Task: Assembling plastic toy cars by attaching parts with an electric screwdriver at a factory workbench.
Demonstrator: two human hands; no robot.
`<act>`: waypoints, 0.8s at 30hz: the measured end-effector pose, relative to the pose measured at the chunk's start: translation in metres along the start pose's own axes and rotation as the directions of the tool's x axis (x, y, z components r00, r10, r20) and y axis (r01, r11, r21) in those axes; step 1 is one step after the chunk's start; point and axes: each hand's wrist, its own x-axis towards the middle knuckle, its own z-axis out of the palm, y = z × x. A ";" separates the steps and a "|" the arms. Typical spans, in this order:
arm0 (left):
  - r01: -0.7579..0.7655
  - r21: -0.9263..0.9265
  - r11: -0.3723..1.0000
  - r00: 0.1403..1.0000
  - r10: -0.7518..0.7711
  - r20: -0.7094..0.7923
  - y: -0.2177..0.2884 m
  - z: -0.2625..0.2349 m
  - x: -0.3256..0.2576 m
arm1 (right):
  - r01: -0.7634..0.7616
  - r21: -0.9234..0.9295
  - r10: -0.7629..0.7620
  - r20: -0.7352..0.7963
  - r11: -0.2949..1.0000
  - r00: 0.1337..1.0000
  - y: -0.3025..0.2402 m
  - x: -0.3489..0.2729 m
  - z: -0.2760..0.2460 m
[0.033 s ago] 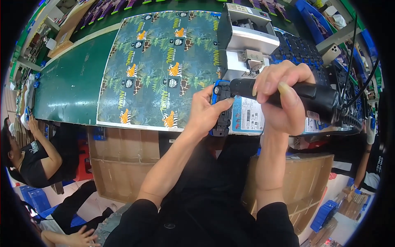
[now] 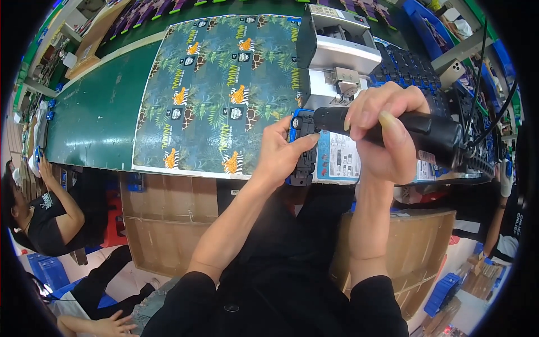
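Observation:
My left hand (image 2: pixel 278 154) is closed around a blue and black toy vehicle (image 2: pixel 305 163), its dark underside facing up, at the near edge of the bench. The thumb lies across that underside. In my right hand (image 2: pixel 387 132) is a black electric screwdriver (image 2: pixel 438 135), lying nearly level with its nose pointing left. The nose meets the upper part of the toy; its bit and any screw cannot be made out. Beneath the right hand lies a printed sheet (image 2: pixel 341 156), partly covered.
Just beyond my hands stands a silver and black machine (image 2: pixel 342 56). Patterned animal-print sheeting (image 2: pixel 216 101) covers the bench's middle. Several dark toy parts (image 2: pixel 401 70) lie to the right, near hanging black cables (image 2: pixel 482 73). Cardboard boxes (image 2: pixel 168 224) are below the edge. Another person (image 2: pixel 53 213) works at left.

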 end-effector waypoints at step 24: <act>-0.022 -0.386 0.922 0.998 0.045 0.051 -0.003 -0.020 -0.009 | 0.197 -0.170 -0.221 -0.130 0.965 0.967 -0.014 0.056 -0.040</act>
